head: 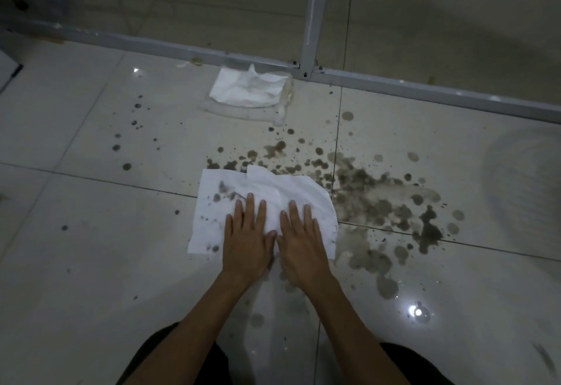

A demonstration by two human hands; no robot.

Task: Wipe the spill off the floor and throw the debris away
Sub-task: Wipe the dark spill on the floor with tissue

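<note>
Left hand (247, 242) and right hand (303, 243) press flat on one paper towel (212, 202) beside a big brown spill (379, 199).
Both hands have straight fingers and grip nothing. The spill lies mostly just right of the towel on the floor (91, 263). One thin towel may soak through, rip, or smear the mess wider, and the far drops on the left could get missed. Count: two hands, one towel in use, one more white paper pile (249, 88) by the metal bar (182, 50), one big spill, and too many drops to count.
</note>
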